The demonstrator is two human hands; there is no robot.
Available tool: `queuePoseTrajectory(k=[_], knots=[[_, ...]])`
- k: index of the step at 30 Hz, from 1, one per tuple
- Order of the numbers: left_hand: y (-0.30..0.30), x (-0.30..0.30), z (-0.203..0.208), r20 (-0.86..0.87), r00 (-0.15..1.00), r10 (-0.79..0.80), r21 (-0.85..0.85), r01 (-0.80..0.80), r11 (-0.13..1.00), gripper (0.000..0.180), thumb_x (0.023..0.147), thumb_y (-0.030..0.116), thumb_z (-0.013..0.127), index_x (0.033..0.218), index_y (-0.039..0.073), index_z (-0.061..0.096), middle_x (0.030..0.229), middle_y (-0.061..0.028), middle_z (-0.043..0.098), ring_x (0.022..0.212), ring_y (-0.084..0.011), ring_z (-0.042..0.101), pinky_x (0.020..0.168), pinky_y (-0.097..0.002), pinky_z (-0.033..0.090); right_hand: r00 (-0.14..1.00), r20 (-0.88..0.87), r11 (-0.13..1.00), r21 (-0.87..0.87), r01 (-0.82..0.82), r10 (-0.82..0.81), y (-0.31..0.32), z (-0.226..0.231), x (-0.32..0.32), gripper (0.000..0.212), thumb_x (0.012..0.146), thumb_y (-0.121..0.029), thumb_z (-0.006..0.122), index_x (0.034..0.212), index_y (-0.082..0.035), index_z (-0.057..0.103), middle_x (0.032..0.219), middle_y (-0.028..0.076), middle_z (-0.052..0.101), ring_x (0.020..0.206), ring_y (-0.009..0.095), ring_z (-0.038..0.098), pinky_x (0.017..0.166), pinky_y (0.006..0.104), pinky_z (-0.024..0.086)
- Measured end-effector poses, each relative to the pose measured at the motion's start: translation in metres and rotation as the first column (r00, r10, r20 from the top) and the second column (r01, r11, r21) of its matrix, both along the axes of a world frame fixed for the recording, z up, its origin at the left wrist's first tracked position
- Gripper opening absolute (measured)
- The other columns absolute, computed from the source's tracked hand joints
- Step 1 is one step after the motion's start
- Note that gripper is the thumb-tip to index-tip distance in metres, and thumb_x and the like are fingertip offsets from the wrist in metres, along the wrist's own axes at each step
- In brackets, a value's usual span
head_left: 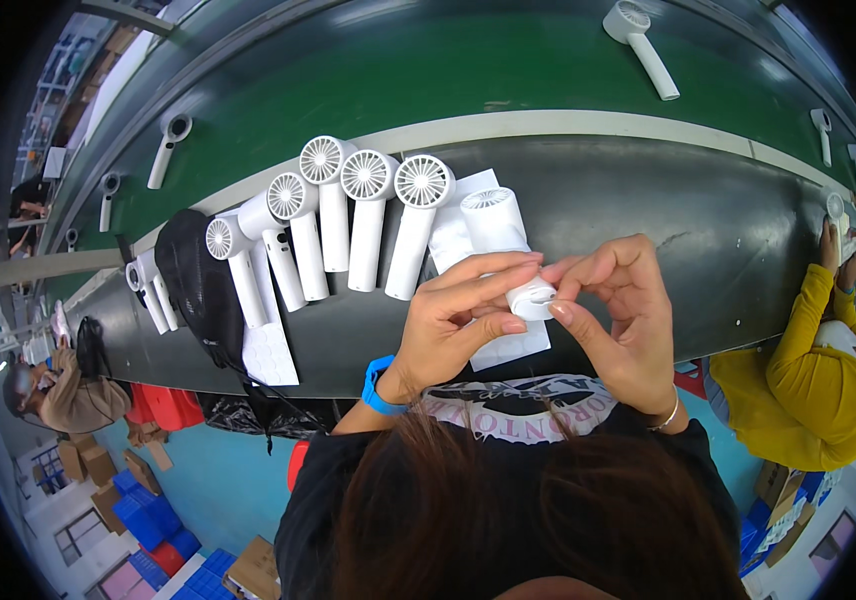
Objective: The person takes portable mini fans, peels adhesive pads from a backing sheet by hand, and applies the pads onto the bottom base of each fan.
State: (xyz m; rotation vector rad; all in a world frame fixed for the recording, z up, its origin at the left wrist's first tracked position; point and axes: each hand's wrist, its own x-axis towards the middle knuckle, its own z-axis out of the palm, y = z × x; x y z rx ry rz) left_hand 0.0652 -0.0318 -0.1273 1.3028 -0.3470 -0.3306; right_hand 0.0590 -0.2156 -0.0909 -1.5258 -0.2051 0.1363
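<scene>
The belt (508, 85) runs behind the table (668, 200). Before the wearer, the held fan (496, 228) sits between the left hand (458, 312) and the right hand (616, 305), over a sheet (516, 347). Left of it, a row of fans (368, 245) lies on the table; the bag (193, 285) lies left of the row, two more fans (152, 300) beyond it. Belt fans (655, 68) lie left and right. One co-worker (83, 398) is at far left, another (816, 395) at far right.

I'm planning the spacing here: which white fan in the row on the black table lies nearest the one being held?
The row's rightmost fan: every other fan in that row lies farther left, away from the held fan.
</scene>
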Motion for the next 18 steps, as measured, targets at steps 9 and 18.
queuePoseTrajectory(k=[9, 18], knots=[[-0.0017, -0.001, -0.0038, -0.01, 1.0, 0.012, -0.042, -0.013, 0.999, 0.042, 0.075, -0.002, 0.065, 0.117, -0.004, 0.055, 0.125, -0.0182, 0.048, 0.11, -0.0225, 0.052, 0.084, -0.027, 0.047, 1.0, -0.004, 1.0, 0.013, 0.008, -0.008, 0.0001, -0.0004, -0.0001, 0.032, 0.079, 0.004, 0.062, 0.098, -0.004, 0.037, 0.082, 0.008, 0.055, 0.094, 0.017, 0.056, 0.085, 0.0306, 0.043], [-0.0013, -0.0009, -0.0037, 0.019, 0.999, 0.027, -0.007, -0.027, 1.0, 0.043, 0.074, -0.004, 0.065, 0.116, -0.003, 0.056, 0.124, -0.0166, 0.05, 0.087, -0.0096, 0.056, 0.065, -0.0177, 0.043, 0.998, 0.057, 1.0, -0.003, 0.026, -0.025, 0.0018, -0.0005, 0.0009, 0.03, 0.078, 0.007, 0.06, 0.096, -0.001, 0.038, 0.081, 0.009, 0.055, 0.09, 0.017, 0.058, 0.082, 0.0305, 0.046]])
